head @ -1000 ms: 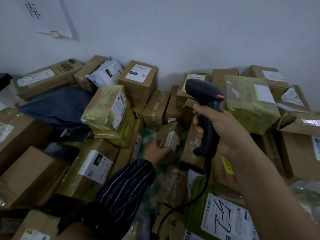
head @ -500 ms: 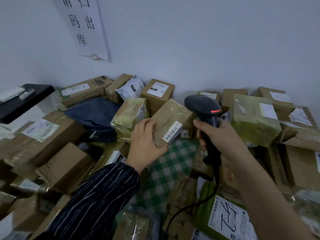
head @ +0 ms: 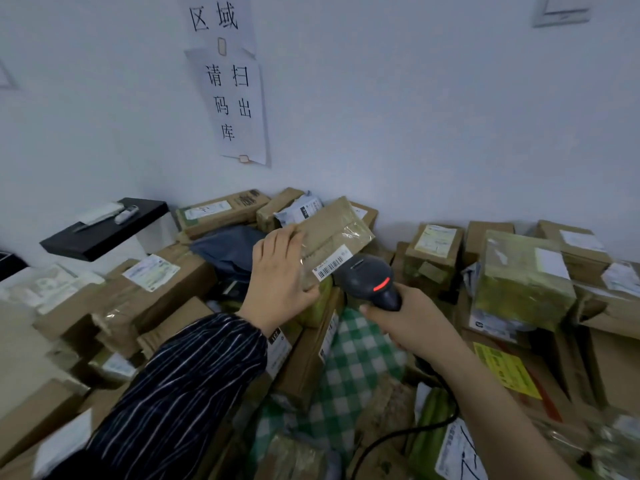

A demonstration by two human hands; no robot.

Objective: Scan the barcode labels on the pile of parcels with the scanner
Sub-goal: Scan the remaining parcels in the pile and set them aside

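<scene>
My left hand (head: 278, 284), in a dark striped sleeve, grips a small brown taped parcel (head: 334, 233) and holds it up above the pile. Its white barcode label (head: 331, 263) faces me at the lower edge. My right hand (head: 408, 318) holds the black corded scanner (head: 370, 280) by its handle. The scanner head, with a red stripe lit on top, sits just right of and below the label, close to it. The pile of parcels (head: 519, 282) spreads all around against the wall.
A black shelf (head: 104, 230) with a remote on it juts out at the left. A paper sign (head: 235, 98) hangs on the white wall. A green checked cloth (head: 349, 368) lies among the boxes in front. The scanner cable (head: 398, 434) trails down toward me.
My left hand has lifted the small parcel out of the pile and raised it higher. The scanner has moved in close to its label. The camera has tilted up.
</scene>
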